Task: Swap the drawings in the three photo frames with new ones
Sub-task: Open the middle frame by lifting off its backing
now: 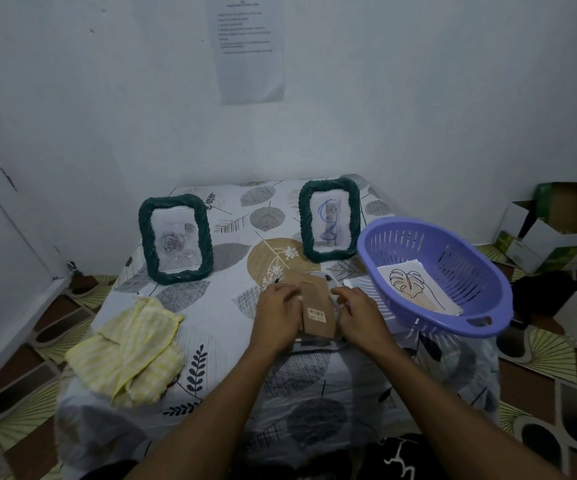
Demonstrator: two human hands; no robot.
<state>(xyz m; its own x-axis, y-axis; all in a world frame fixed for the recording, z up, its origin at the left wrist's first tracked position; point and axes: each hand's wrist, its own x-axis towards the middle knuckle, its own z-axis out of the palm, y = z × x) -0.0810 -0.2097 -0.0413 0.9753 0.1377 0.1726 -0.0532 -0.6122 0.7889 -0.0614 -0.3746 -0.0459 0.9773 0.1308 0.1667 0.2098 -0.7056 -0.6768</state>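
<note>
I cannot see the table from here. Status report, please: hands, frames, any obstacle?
Left hand and right hand grip third frame, cardboard back up. Rose frame and other green frame stand behind. Leaf drawing in purple basket. No obstruction seen.

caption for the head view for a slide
Left hand and right hand grip the third frame, back up; two green frames stand behind, leaf drawing in the basket.

Bare forearms (226, 396), L hand (277, 315), R hand (359, 315); black garment (415, 460) w/ white squiggles.
</note>
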